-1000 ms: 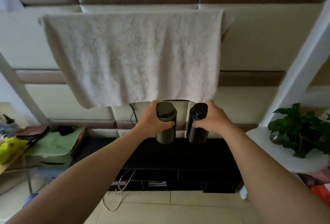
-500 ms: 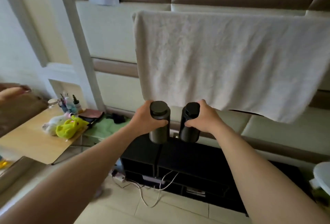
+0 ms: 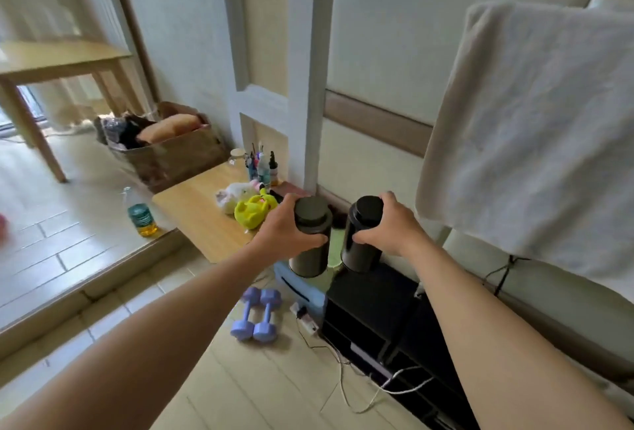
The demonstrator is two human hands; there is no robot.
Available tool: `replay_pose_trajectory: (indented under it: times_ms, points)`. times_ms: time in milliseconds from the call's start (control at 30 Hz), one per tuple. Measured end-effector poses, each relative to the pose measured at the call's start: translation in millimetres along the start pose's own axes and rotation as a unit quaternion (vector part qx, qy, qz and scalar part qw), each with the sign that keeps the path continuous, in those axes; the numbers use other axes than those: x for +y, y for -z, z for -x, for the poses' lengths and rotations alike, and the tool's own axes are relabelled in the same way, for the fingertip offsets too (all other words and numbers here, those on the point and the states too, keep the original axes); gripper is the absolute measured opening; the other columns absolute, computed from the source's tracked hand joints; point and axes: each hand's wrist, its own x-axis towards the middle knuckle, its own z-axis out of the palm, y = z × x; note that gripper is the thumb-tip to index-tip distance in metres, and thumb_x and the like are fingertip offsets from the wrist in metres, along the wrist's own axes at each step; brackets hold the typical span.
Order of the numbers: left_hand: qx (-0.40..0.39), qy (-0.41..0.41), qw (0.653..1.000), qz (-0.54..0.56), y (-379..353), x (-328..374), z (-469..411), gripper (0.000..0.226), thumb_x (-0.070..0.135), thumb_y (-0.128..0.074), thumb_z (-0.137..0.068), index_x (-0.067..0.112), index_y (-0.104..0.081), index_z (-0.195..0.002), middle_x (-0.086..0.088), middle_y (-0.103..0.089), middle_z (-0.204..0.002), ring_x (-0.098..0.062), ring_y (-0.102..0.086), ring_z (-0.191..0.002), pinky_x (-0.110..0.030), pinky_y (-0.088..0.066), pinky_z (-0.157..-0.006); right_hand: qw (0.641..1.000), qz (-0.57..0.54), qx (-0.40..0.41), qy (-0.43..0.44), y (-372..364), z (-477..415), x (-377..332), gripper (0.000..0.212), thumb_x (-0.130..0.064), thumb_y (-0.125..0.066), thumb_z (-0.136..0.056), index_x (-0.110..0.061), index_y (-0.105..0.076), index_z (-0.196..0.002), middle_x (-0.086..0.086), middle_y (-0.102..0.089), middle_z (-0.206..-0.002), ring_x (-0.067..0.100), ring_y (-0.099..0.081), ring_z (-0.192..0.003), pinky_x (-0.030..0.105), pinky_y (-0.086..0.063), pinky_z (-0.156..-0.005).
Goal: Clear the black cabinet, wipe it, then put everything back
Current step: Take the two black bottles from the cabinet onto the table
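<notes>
Black bottles (image 3: 308, 258) held at the cabinet (image 3: 377, 296) end.

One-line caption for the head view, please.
Left hand grips the left canister, right hand the right canister, both dark, held near the black cabinet beside a low wooden table.

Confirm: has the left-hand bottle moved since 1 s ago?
Yes, leftward. The bottle in the left hand was over the middle of the cabinet; now it hangs past its left end, nearer the low table.

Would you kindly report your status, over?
Left grip holds dark grey canister; right grip holds black canister. Both aloft by black cabinet end. Yellow toy on wooden table beyond.
</notes>
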Motion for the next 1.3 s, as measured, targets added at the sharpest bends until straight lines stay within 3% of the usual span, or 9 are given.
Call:
replay_pose_trajectory:
  times_ms: [67,167,333,600,800,1033,1100,1233,1300]
  points:
    - [0.021,0.017,1.0,-0.016,16.2,-19.7,-12.4,0.075,0.03,-0.091,-0.065,0.02,-0.048,-0.126,0.005,-0.058,-0.11,-0.013,-0.056,-0.101,-0.014,-0.043,-0.074,1.0,-0.013,-0.017,0.008,-16.2,-30.2,-13.1,0.071,-0.038,-0.088,-0.066,-0.02,-0.043,-0.118,0.003,-0.058,-0.114,0.026,-0.057,-0.101,0.036,-0.049,-0.083]
    - [0.048,0.042,0.997,-0.036,42.6,-48.9,-38.1,0.084,0.037,-0.09,-0.062,0.022,-0.045,-0.132,0.0,-0.057,-0.122,-0.019,-0.056,-0.112,-0.026,-0.047,-0.086,0.999,-0.023,-0.039,0.021,-39.0,-79.6,-33.0,0.071,-0.035,-0.089,-0.065,-0.018,-0.045,-0.118,0.005,-0.059,-0.114,0.028,-0.059,-0.102,0.037,-0.051,-0.086]
    - [0.09,0.101,0.99,-0.049,90.5,-77.5,-85.6,0.074,0.033,-0.09,-0.065,0.029,-0.041,-0.121,0.002,-0.058,-0.113,-0.018,-0.057,-0.105,-0.031,-0.052,-0.085,0.994,-0.042,-0.08,0.057,-68.2,-164.5,-72.5,0.08,-0.032,-0.09,-0.064,-0.015,-0.046,-0.128,0.009,-0.06,-0.123,0.029,-0.058,-0.108,0.039,-0.052,-0.092]
    - [0.138,0.135,0.979,-0.066,136.4,-106.1,-151.3,0.075,0.03,-0.091,-0.067,0.034,-0.037,-0.118,0.005,-0.054,-0.114,-0.014,-0.055,-0.106,-0.02,-0.046,-0.076,0.986,-0.027,-0.12,0.114,-98.6,-265.6,-126.2,0.082,-0.039,-0.09,-0.064,-0.015,-0.042,-0.125,0.011,-0.058,-0.127,0.032,-0.058,-0.113,0.043,-0.053,-0.093]
    - [0.137,0.142,0.977,-0.075,151.1,-137.2,-191.7,0.077,0.03,-0.091,-0.067,0.031,-0.038,-0.124,0.002,-0.056,-0.118,-0.016,-0.056,-0.107,-0.028,-0.052,-0.085,0.985,-0.021,-0.135,0.102,-122.1,-311.0,-143.1,0.091,-0.043,-0.088,-0.068,-0.017,-0.037,-0.138,0.009,-0.056,-0.134,0.032,-0.057,-0.118,0.039,-0.052,-0.093]
    - [0.09,0.118,0.985,-0.088,190.9,-191.9,-262.8,0.076,0.029,-0.09,-0.068,0.028,-0.037,-0.122,0.004,-0.054,-0.113,-0.014,-0.055,-0.103,-0.016,-0.046,-0.071,0.988,-0.023,-0.144,0.045,-175.7,-367.5,-170.7,0.104,-0.073,-0.068,-0.034,-0.032,-0.037,-0.124,0.0,-0.06,-0.121,0.03,-0.062,-0.107,0.048,-0.055,-0.089]
    - [0.079,0.111,0.987,-0.083,206.3,-215.6,-289.5,0.075,0.027,-0.09,-0.068,0.028,-0.037,-0.121,0.003,-0.054,-0.113,-0.015,-0.055,-0.103,-0.016,-0.045,-0.07,0.99,-0.032,-0.136,0.034,-194.2,-385.7,-188.0,0.101,-0.069,-0.073,-0.041,-0.034,-0.036,-0.128,-0.001,-0.06,-0.121,0.029,-0.061,-0.106,0.046,-0.056,-0.088]
    - [0.042,0.095,0.992,-0.079,244.8,-265.8,-344.4,0.077,0.026,-0.09,-0.067,0.027,-0.037,-0.123,0.002,-0.053,-0.116,-0.015,-0.054,-0.105,-0.019,-0.047,-0.074,0.987,-0.11,-0.118,0.0,-233.6,-420.8,-234.1,0.093,-0.036,-0.088,-0.066,-0.024,-0.035,-0.142,0.003,-0.055,-0.129,0.023,-0.054,-0.105,0.032,-0.051,-0.084]
    - [0.02,0.1,0.992,-0.077,265.8,-292.4,-367.8,0.078,0.028,-0.09,-0.067,0.026,-0.037,-0.124,0.003,-0.052,-0.116,-0.015,-0.054,-0.106,-0.023,-0.051,-0.078,0.988,-0.114,-0.108,-0.014,-256.8,-436.1,-254.6,0.095,-0.037,-0.087,-0.067,-0.023,-0.034,-0.144,0.004,-0.052,-0.132,0.022,-0.051,-0.106,0.025,-0.045,-0.076]
